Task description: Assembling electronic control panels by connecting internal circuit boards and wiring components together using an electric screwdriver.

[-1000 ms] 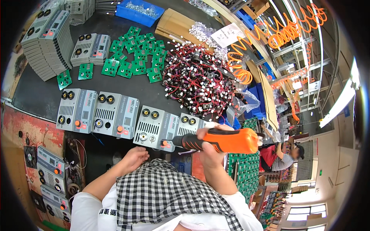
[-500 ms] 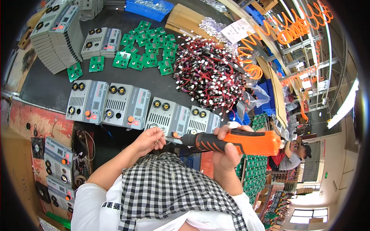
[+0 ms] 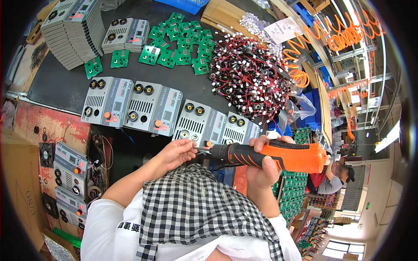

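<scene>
My right hand (image 3: 264, 167) is wrapped round an orange and black electric screwdriver (image 3: 300, 157), held level with its thin bit pointing left. At the end of the bit, the fingers of my left hand (image 3: 177, 154) are pinched together. Whatever is between them is too small to make out. Just beyond my hands lies a grey front panel (image 3: 197, 126) with round sockets, vent slots and an orange knob. A similar panel (image 3: 240, 129) sits to its right, partly behind the screwdriver. Two more, a middle panel (image 3: 152, 106) and a left panel (image 3: 104, 102), complete the row.
Green circuit boards (image 3: 178, 41) lie scattered on the dark bench (image 3: 56, 89). Right of them is a heap of wired connectors (image 3: 250, 76). Stacked grey panels (image 3: 76, 37) stand far left. An orange coiled hose (image 3: 298, 78) hangs at right; a person (image 3: 333, 180) works beyond.
The view has shifted, so the bench things appear higher and farther right. My left fingers are now at the bit's tip, where a small gap showed before. The screwdriver stays in my right hand.
</scene>
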`<state>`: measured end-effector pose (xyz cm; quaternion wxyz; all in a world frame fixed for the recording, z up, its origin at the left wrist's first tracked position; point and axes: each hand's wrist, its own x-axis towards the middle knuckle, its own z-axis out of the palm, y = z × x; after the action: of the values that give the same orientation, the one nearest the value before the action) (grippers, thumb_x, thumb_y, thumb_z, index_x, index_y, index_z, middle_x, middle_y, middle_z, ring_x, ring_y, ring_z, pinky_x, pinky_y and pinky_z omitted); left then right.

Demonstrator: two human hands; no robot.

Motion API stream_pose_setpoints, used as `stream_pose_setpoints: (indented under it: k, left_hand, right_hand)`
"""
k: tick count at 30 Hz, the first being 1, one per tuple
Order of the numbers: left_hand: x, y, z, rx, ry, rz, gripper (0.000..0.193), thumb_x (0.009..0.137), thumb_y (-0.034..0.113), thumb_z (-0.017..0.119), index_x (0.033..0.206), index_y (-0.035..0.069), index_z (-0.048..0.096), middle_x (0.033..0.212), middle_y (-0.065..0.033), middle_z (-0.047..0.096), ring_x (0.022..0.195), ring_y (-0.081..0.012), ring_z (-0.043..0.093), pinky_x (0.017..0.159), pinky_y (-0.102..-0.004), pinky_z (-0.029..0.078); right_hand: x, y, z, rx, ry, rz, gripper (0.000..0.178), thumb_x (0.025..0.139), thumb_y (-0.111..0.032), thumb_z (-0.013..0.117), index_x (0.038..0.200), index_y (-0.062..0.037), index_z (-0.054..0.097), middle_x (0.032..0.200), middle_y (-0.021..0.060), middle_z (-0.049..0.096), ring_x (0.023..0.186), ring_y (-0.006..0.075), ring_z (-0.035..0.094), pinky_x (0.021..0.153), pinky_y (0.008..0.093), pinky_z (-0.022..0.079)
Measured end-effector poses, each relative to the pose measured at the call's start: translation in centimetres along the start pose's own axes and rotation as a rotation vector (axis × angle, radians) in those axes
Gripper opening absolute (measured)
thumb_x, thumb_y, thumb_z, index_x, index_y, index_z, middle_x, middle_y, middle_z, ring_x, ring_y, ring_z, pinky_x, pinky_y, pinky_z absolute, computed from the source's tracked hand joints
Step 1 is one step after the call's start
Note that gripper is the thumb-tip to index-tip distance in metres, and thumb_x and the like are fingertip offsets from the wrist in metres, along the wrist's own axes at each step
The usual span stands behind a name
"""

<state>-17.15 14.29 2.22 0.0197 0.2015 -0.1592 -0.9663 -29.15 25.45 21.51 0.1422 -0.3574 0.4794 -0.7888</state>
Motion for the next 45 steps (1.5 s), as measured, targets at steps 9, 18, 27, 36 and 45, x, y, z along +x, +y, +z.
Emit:
stream_pose_setpoints:
  k: [9, 18, 27, 36, 45]
  left_hand:
    - [-0.2, -0.3, -0.5, -0.083, -0.053, -0.059, 0.016, 0.086, 0.02, 0.054, 0.082, 0.004, 0.055, 0.066, -0.0019, 0.055, 0.052, -0.0076, 0.049, 0.047, -0.0165, 0.039]
    - [0.1, -1.7, -2.6, -0.035, -0.094, -0.119, 0.05, 0.086, 0.042, 0.044, 0.103, -0.004, 0.05, 0.091, -0.0135, 0.055, 0.077, -0.0192, 0.056, 0.072, -0.0279, 0.048]
    - [2.7, -3.1, -4.2, -0.159, 0.095, -0.021, 0.034, 0.085, 0.025, 0.054, 0.106, -0.002, 0.049, 0.101, -0.0136, 0.053, 0.087, -0.0214, 0.055, 0.074, -0.0296, 0.047]
    - [3.5, -2.9, -3.4, -0.222, 0.097, 0.049, 0.021, 0.085, 0.013, 0.053, 0.104, 0.003, 0.052, 0.097, -0.0084, 0.058, 0.08, -0.0166, 0.057, 0.068, -0.0264, 0.048]
    - [3.4, -2.9, -3.2, -0.231, 0.066, 0.073, 0.021, 0.086, 0.012, 0.051, 0.105, 0.003, 0.051, 0.096, -0.0075, 0.057, 0.081, -0.0157, 0.057, 0.071, -0.0263, 0.049]
  right_hand:
    - [0.1, 0.3, 0.1, -0.006, -0.047, 0.067, 0.055, 0.063, -0.014, 0.063, 0.112, -0.0131, 0.038, 0.096, 0.0048, 0.049, 0.074, 0.0174, 0.051, 0.07, 0.0378, 0.041]
    - [0.6, 2.5, -0.2, 0.0, -0.117, 0.061, 0.053, 0.063, -0.002, 0.063, 0.109, -0.0073, 0.037, 0.091, 0.012, 0.051, 0.074, 0.0218, 0.055, 0.07, 0.0395, 0.045]
    - [1.0, 5.8, -0.4, -0.204, -0.244, 0.067, 0.053, 0.065, -0.001, 0.065, 0.11, -0.0068, 0.038, 0.101, 0.0114, 0.05, 0.075, 0.0196, 0.054, 0.07, 0.0354, 0.044]
    - [1.5, 5.7, 0.9, -0.248, -0.466, 0.062, 0.053, 0.062, 0.01, 0.056, 0.109, -0.004, 0.036, 0.094, 0.0135, 0.05, 0.076, 0.0182, 0.053, 0.068, 0.032, 0.044]
    - [1.6, 5.7, 1.3, -0.298, -0.465, 0.053, 0.054, 0.061, 0.011, 0.057, 0.108, -0.0039, 0.035, 0.095, 0.0142, 0.05, 0.076, 0.018, 0.053, 0.069, 0.0324, 0.044]
